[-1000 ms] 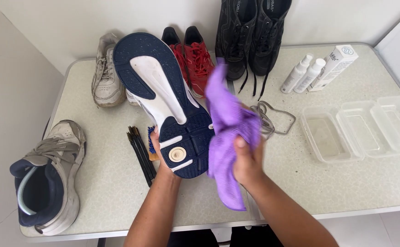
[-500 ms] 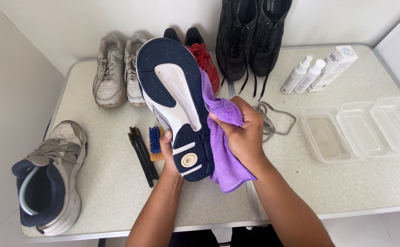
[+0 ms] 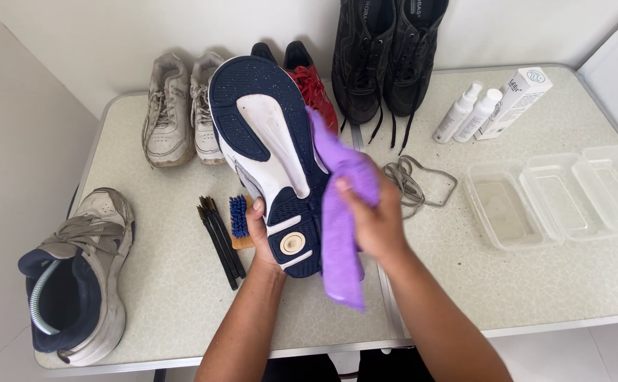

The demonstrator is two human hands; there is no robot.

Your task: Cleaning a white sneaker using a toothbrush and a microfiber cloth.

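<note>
My left hand [image 3: 258, 233] grips the heel end of a sneaker [image 3: 266, 148] held upside down, its navy and white sole facing me above the table. My right hand [image 3: 367, 216] is closed on a purple cloth [image 3: 341, 205] pressed against the right side of the sole near the heel, with the cloth's loose end hanging below. The shoe's upper is hidden behind the sole.
On the speckled table [image 3: 507, 283]: a matching white and navy sneaker [image 3: 75, 272] at left, thin black brushes [image 3: 218, 240], a blue-bristled brush [image 3: 238, 219], worn white sneakers [image 3: 178, 113], red shoes [image 3: 312, 81], black shoes [image 3: 383, 53], grey laces [image 3: 415, 180], spray bottles [image 3: 468, 113], a white box [image 3: 521, 99], clear plastic trays [image 3: 556, 194].
The shoe swung from tilted left to more upright. My right hand brought the cloth onto the sole's right edge and slid it down towards the heel; the cloth now hangs narrower.
</note>
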